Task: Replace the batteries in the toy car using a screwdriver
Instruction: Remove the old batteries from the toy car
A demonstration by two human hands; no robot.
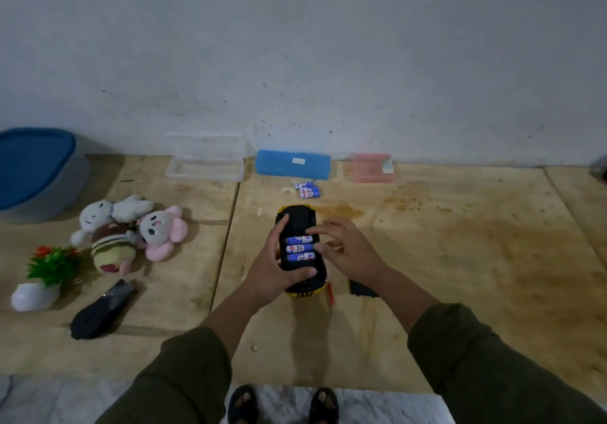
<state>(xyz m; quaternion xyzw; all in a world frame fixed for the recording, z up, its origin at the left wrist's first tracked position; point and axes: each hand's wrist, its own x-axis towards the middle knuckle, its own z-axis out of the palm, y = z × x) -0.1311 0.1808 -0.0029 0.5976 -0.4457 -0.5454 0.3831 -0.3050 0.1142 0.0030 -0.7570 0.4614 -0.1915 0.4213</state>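
Note:
The yellow toy car (297, 215) lies upside down on the wooden table, black underside up. Its battery bay is uncovered, with three blue batteries (299, 248) side by side in it. My left hand (274, 264) grips the car from the left, thumb across its near end. My right hand (343, 248) is at the car's right side, fingertips touching the right ends of the batteries. Loose blue batteries (308, 189) lie beyond the car. A black cover (361, 289) lies right of the car, partly under my right wrist. A red and yellow screwdriver (329, 292) lies at the car's near right corner.
Along the wall stand a clear box (205, 167), a blue case (292, 164) and a pink box (372, 168). At left are a blue-lidded tub (36, 174), plush toys (131, 233), a small fake plant (46, 276) and a black remote (103, 310).

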